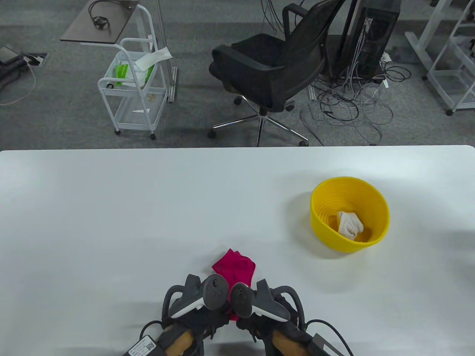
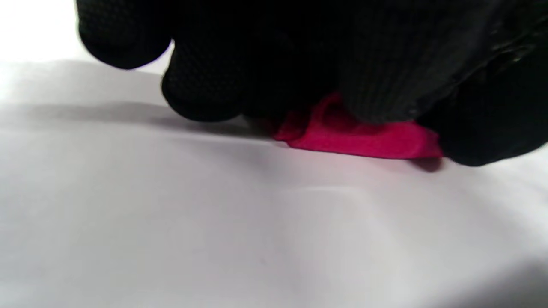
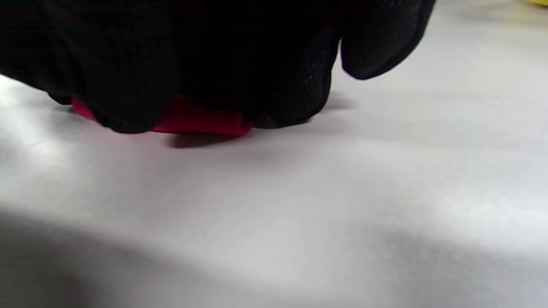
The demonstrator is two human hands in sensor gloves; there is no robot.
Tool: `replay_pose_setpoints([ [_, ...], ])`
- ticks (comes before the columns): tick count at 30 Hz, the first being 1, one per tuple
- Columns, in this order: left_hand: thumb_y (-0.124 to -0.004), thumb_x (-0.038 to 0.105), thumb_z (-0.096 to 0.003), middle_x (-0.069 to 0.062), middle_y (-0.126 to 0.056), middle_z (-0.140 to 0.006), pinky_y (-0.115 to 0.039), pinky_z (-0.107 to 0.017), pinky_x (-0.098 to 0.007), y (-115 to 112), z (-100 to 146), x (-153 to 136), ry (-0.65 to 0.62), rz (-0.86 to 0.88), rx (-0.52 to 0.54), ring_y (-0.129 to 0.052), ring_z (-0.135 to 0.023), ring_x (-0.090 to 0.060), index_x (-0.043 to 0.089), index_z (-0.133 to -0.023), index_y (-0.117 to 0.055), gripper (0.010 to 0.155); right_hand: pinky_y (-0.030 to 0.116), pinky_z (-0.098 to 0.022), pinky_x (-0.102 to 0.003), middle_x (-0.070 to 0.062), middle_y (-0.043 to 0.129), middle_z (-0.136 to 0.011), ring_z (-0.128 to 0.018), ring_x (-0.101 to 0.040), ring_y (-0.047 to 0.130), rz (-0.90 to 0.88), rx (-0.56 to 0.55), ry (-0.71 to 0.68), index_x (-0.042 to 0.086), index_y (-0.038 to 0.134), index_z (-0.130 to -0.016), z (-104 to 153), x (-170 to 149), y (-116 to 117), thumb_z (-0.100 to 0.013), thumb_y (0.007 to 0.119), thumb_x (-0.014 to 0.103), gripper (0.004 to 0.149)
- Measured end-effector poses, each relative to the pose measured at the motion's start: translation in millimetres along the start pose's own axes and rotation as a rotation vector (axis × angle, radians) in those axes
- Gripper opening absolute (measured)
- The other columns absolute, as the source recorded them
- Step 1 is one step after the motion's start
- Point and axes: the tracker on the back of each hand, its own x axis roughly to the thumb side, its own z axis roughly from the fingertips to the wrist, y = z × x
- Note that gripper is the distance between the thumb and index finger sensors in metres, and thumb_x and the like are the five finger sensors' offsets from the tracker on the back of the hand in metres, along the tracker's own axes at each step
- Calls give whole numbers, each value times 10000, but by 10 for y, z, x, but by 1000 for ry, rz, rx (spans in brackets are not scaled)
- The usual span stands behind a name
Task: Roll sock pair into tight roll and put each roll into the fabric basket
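While one white sock roll (image 1: 349, 224) already lies inside the yellow basket (image 1: 382, 211) on the surface (image 1: 111, 207), the magenta sock pair (image 1: 234, 267) remains near the front edge, well apart from it. Left hand (image 1: 193, 302) and right hand (image 1: 265, 302) each have curled fingers (image 2: 201, 94) pinching the near end, so rolling appears barely begun and delivery remains.

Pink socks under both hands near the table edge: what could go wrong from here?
1. The far end of the pink socks lies loose and rumpled, so the roll may come out slack.
2. The yellow basket stands well to the right; a weak grip by the right hand or left hand could let the roll unwind.
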Motion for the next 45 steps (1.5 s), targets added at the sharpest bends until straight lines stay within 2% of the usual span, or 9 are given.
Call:
replay_pose_setpoints([
  [3,-875,417,-361,-28,-991,-687,-779,-465,-471,-13,-21,-15,3,15,4,-996,-522,-242,270,-731,-959,407,734,-618,-527,69,922,-841,-756,-191,960,-29,21,-17,333,848,-823,19,-40,-56,-363,902,482,486],
  [6,-856,419,-369,-35,-989,-676,-778,-460,-471,-26,-35,-30,7,29,7,-992,-511,-242,268,-732,-954,405,744,-616,-518,90,942,-821,-744,-176,973,-46,-101,-53,359,881,-788,114,-86,-210,-362,906,470,441],
  [8,-851,422,-371,-37,-989,-668,-777,-458,-472,-28,-44,-33,11,34,7,-991,-501,-242,266,-731,-953,405,748,-611,-517,93,960,-798,-730,-175,982,-80,-98,-74,361,909,-760,148,-92,-249,-363,909,469,411],
  [16,-829,438,-375,-39,-989,-653,-781,-447,-469,-28,-42,-39,20,48,7,-992,-482,-239,261,-732,-947,415,728,-629,-527,98,912,-871,-784,-186,952,21,33,-35,364,848,-820,32,-28,-48,-370,898,472,465],
  [20,-818,454,-374,-50,-1015,-660,-795,-434,-474,26,-19,-77,43,80,4,-1022,-483,-251,244,-742,-960,447,724,-631,-530,90,907,-856,-778,-184,945,13,10,-14,357,839,-827,-1,-23,-9,-362,914,468,484],
  [25,-845,430,-369,-35,-974,-730,-767,-485,-478,172,96,-82,21,83,127,-993,-560,-252,301,-802,-922,459,719,-632,-538,70,910,-835,-761,-189,946,49,-37,-2,340,831,-830,-4,37,27,-330,947,476,531],
  [33,-893,476,-333,-35,-864,-856,-700,-565,-489,25,42,-13,1,-18,-28,-899,-701,-262,290,-808,-932,512,735,-627,-511,96,949,-773,-714,-156,970,1,-65,27,350,875,-774,-53,-1,19,-362,920,459,428],
  [39,-948,454,-301,-24,-875,-820,-718,-549,-483,-20,-4,13,-34,-45,19,-912,-669,-242,273,-794,-905,526,735,-623,-510,89,956,-764,-695,-160,975,-89,-26,52,338,888,-769,-94,-75,-4,-383,902,440,399],
  [45,-852,421,-367,-34,-915,-763,-736,-523,-474,-28,-34,8,-36,-13,33,-938,-609,-239,262,-753,-938,426,754,-604,-512,61,973,-757,-676,-166,999,-136,-18,56,309,895,-772,-94,-163,-59,-394,880,434,398],
])
